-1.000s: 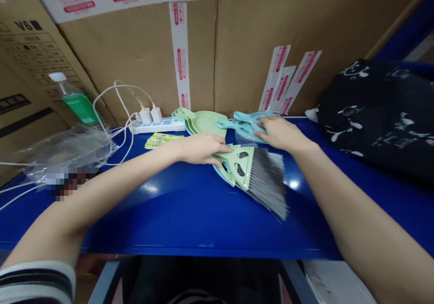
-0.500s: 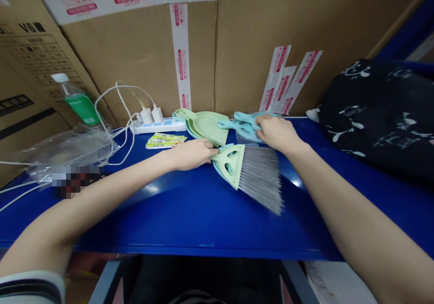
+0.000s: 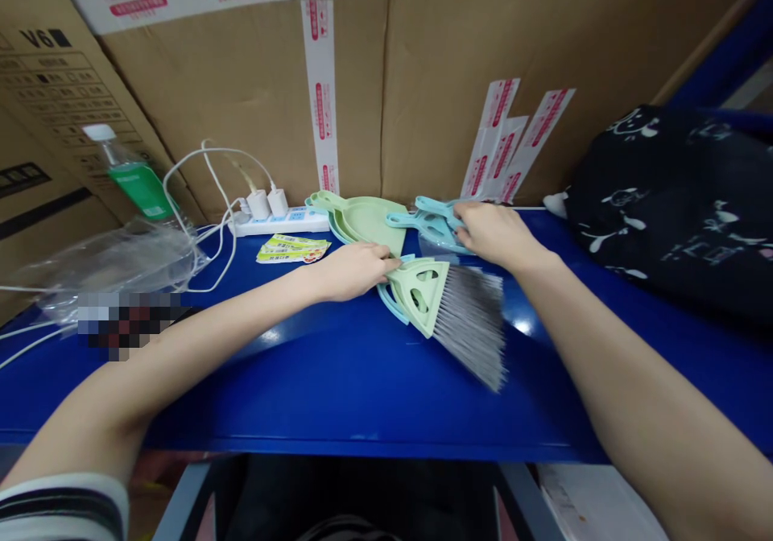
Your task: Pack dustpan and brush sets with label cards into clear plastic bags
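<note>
My left hand (image 3: pixel 356 271) is closed around the handle end of a light green hand brush (image 3: pixel 430 271). The brush lies tilted over the blue table, its grey bristles (image 3: pixel 474 328) pointing right and toward me. A light blue edge (image 3: pixel 392 306) shows beneath its green head. Behind my left hand, a green dustpan (image 3: pixel 371 217) rests with a blue rim under it. Farther right, my right hand (image 3: pixel 492 233) is closed over a light blue brush (image 3: pixel 444 207), its fingertips partly hidden. A second light blue handle (image 3: pixel 404 220) lies just in front.
A white power strip (image 3: pixel 307 219) with chargers and cables sits at the back left, near yellow-green packets (image 3: pixel 293 249). Clear plastic (image 3: pixel 133 263) and a green-labelled bottle (image 3: pixel 142 187) are farther left. Cardboard boxes (image 3: pixel 241 106) line the back; a black patterned bag (image 3: pixel 670 219) stands right.
My left hand and the green brush have shifted slightly right, and the brush head has turned a little. The right hand has stayed at the blue brush.
</note>
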Demonstrator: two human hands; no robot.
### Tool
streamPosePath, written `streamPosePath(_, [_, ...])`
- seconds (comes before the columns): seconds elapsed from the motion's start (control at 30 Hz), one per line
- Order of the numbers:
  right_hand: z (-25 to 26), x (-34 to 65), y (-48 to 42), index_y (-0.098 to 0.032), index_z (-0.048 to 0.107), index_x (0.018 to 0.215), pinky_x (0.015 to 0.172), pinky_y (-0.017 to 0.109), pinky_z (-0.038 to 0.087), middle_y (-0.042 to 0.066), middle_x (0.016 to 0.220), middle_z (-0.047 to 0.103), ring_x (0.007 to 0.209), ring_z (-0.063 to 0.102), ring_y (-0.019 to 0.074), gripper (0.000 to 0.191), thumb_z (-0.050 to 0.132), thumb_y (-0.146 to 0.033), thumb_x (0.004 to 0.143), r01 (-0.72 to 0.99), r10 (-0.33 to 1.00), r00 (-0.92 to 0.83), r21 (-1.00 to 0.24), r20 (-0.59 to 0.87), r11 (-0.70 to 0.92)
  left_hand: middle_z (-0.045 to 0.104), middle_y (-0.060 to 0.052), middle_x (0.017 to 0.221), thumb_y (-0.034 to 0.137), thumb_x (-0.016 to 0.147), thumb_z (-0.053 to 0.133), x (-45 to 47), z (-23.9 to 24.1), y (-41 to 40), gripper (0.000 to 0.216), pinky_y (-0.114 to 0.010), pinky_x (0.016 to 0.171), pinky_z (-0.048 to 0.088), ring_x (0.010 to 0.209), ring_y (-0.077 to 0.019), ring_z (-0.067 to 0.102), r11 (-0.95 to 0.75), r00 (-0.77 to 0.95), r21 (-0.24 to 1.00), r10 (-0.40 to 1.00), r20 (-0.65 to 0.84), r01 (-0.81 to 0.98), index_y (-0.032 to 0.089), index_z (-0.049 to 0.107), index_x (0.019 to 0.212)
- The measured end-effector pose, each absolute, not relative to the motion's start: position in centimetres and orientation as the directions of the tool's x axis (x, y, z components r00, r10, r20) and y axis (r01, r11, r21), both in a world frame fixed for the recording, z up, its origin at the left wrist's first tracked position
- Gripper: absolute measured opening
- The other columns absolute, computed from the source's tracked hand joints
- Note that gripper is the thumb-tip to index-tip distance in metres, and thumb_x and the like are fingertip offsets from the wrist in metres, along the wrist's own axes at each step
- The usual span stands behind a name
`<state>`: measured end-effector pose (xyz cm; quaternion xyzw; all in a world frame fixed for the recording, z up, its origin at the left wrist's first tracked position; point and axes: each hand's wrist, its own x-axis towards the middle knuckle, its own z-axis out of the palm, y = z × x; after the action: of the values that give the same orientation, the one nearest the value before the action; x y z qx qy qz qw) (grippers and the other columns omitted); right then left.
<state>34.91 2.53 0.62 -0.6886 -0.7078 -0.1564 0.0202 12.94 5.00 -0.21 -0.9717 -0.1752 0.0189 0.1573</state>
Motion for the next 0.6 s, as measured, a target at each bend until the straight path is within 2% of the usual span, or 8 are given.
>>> streamPosePath(0.13, [1.4,33.9,2.1,-0.013,0.059,0.105,0.06,0.034,0.038,0.019,0.102,0.068,0.088,0.064,0.0302,0.029,0.038,-0.01,0.084,0.98,0.961,-0.082,0.196,0.266,0.03,0.064,-0.013,0.101,0.036,0.093,0.053,12.8,0.9,4.5,0.038,-0.032,0.082,0.049,0.092,-0.0233,0.063,-0.895,0.928,-0.254,0.371,0.033,0.367,0.007,0.06,0.117])
streamPosePath(0.23, [2.0,32.3,1.6,-0.01,0.058,0.105,0.058,0.033,0.037,0.019,0.101,0.067,0.084,0.064,0.0287,0.028,0.039,-0.009,0.084,0.964,0.942,-0.186,0.238,0.281,0.119,0.061,-0.017,0.106,0.032,0.096,0.046,12.7,1.8,4.3,0.034,-0.038,0.087,0.048,0.101,-0.0274,0.059,-0.8,0.841,-0.263,0.498,0.211,0.539,0.004,0.06,0.111])
streamPosePath(0.33, [2.0,29.8,0.4,-0.009,0.06,0.099,0.055,0.031,0.035,0.017,0.09,0.067,0.077,0.063,0.0262,0.024,0.042,-0.007,0.083,0.916,0.893,-0.354,0.295,0.278,0.272,0.054,-0.022,0.122,0.025,0.091,0.052,12.5,2.3,4.2,0.042,-0.043,0.096,0.043,0.115,-0.0318,0.051,-0.691,0.743,-0.285,0.57,0.35,0.664,0.0,0.048,0.124])
streamPosePath(0.4, [1.6,28.1,-0.6,-0.009,0.061,0.093,0.054,0.031,0.035,0.015,0.083,0.067,0.075,0.062,0.0247,0.022,0.043,-0.004,0.083,0.869,0.842,-0.467,0.315,0.271,0.381,0.054,-0.022,0.123,0.024,0.09,0.054,11.9,2.3,3.9,0.052,-0.044,0.097,0.042,0.116,-0.0319,0.051,-0.663,0.726,-0.297,0.616,0.305,0.687,-0.001,0.039,0.133])
streamPosePath(0.5, [0.7,26.1,-2.3,-0.012,0.062,0.089,0.055,0.029,0.036,0.012,0.079,0.066,0.073,0.061,0.0225,0.024,0.04,-0.002,0.086,0.774,0.71,-0.631,0.31,0.312,0.552,0.06,-0.017,0.111,0.015,0.092,0.043,10.0,2.1,2.9,0.044,-0.039,0.088,0.048,0.103,-0.0269,0.06,-0.655,0.722,-0.332,0.678,0.136,0.678,0.004,0.039,0.134])
streamPosePath(0.6, [0.1,25.7,-3.0,-0.013,0.062,0.091,0.062,0.029,0.041,0.01,0.084,0.066,0.076,0.061,0.0212,0.023,0.04,-0.017,0.095,0.721,0.622,-0.677,0.186,0.393,0.667,0.058,-0.015,0.108,0.016,0.094,0.037,6.9,1.7,1.1,0.041,-0.037,0.081,0.052,0.095,-0.0244,0.063,-0.637,0.717,-0.394,0.692,0.085,0.662,0.009,0.041,0.134])
